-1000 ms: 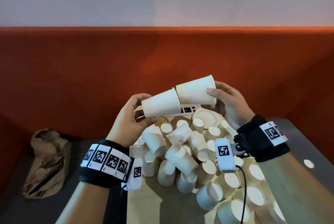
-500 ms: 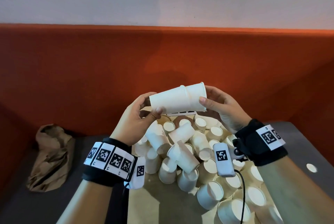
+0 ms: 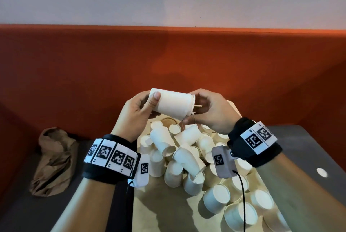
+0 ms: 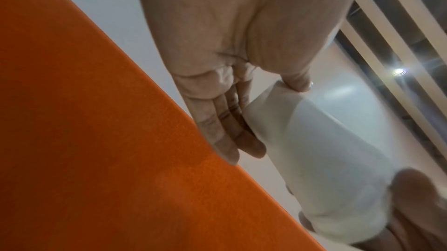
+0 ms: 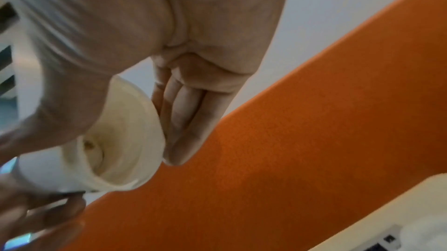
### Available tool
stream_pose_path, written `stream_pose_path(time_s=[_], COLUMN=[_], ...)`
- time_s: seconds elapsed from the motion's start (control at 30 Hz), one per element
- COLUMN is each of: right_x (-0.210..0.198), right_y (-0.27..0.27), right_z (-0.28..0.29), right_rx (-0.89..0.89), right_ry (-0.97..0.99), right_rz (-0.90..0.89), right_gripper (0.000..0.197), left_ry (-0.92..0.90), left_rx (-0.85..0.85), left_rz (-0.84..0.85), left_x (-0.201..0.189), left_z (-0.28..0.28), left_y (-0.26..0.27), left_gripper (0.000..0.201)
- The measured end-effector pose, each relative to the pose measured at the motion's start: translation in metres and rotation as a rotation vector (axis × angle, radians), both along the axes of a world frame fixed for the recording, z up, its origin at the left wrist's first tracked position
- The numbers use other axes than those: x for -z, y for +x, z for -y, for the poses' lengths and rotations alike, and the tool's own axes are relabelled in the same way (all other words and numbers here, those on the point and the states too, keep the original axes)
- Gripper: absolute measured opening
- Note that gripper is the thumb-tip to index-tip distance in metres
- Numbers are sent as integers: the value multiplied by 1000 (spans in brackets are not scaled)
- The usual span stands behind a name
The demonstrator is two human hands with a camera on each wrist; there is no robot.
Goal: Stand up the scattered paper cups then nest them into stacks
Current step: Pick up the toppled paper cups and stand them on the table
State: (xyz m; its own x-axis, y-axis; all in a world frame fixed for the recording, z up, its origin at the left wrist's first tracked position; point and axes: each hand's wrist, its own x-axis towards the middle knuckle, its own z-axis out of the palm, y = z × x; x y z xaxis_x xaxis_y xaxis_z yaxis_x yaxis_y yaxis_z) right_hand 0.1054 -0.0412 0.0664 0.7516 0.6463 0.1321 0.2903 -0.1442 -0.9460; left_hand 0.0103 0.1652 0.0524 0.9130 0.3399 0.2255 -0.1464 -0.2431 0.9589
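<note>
Two white paper cups nested into one short stack (image 3: 172, 104) lie sideways in the air above the pile. My left hand (image 3: 149, 105) pinches the base end, thumb on the near side. My right hand (image 3: 193, 113) grips the rim end between thumb and fingers. In the left wrist view the stack (image 4: 314, 150) runs from my left fingers (image 4: 225, 130) down to my other hand. In the right wrist view its open mouth (image 5: 121, 140) faces the camera beside my right fingers (image 5: 184, 121). Below lies a heap of scattered cups (image 3: 183, 155), several tipped over, several upright.
The cups rest on a light wooden board (image 3: 159, 211) over a grey surface (image 3: 314, 149). A crumpled brown paper bag (image 3: 54, 160) lies at the left. An orange padded wall (image 3: 93, 74) closes off the back. A brown lid (image 3: 168, 121) sits behind the heap.
The two cups were apart, then half nested; now one is pushed fully into the other. My hands have come closer together and dropped slightly.
</note>
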Motion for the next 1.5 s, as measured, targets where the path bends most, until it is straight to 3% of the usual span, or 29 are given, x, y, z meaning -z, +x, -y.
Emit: stream_pose_path(time_s=[0.1, 0.23, 0.33, 0.47, 0.53, 0.6, 0.67, 0.77, 0.83, 0.93, 1.13, 1.23, 1.37, 1.5], right_x=[-2, -15, -25, -30, -30, -28, -26, -22, -18, -14, -9, -7, 1, 21], right_y=[-4, -6, -8, -11, -9, -4, -1, 0, -2, -2, 17, 25, 34, 57], right_z=[-7, -11, -16, -29, -30, -28, -27, -31, -37, -43, -49, -55, -70, -85], right_rx=[-40, -30, -77, -58, -5, 47, 83, 94, 77, 53, 141, 200, 297, 271], right_ry=[-122, -233, -225, -180, -98, 3, 40, -70, -151, -276, -532, -493, -507, -702], right_rz=[64, 184, 180, 313, 309, 266, 246, 324, 385, 460, 628, 632, 709, 712], right_gripper=[68, 48, 60, 69, 65, 61, 59, 59, 60, 60, 54, 52, 47, 43], left_ry=[46, 240, 412, 306, 264, 226, 189, -55, -125, -7, 177, 323, 532, 545], left_rx=[-125, -150, -42, 52, 16, -41, -36, 80, 108, 111, 114, 94, 72, 95], left_rz=[38, 129, 145, 177, 185, 58, -84, -104, -103, -83, -105, -171, -362, -520], left_x=[-7, -17, -22, -26, -23, -17, -8, -3, -2, 3, 20, 30, 46, 67], left_z=[-5, -6, -5, 0, -4, -12, -19, -14, -10, -17, -37, -42, -49, -52], left_y=[2, 0, -1, 1, 3, 6, 6, 6, 9, 15, 26, 34, 45, 42], left_gripper=[44, 34, 59, 89, 91, 92, 83, 56, 50, 46, 19, 30, 72, 74])
